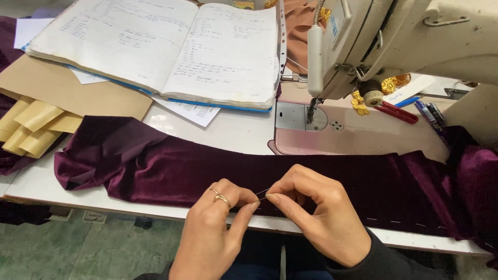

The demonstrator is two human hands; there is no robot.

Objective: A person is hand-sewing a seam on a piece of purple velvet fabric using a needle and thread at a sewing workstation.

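Observation:
A long strip of dark purple velvet fabric (171, 168) lies across the front of a white table (228, 129). My left hand (210, 228), with a ring on one finger, pinches the fabric's near edge. My right hand (319, 212) pinches a thin sewing needle (263, 193) just beside the left fingertips, at the same edge. A row of white basting stitches (410, 224) runs along the fabric's edge to the right of my hands.
A sewing machine (384, 46) stands at the back right with its needle plate (301, 116). An open handwritten notebook (161, 44) lies at the back left on brown card (67, 91), beside folded yellowish pieces (31, 127). Red-handled snips (397, 112), pens (430, 114) and gold trims (359, 103) sit near the machine.

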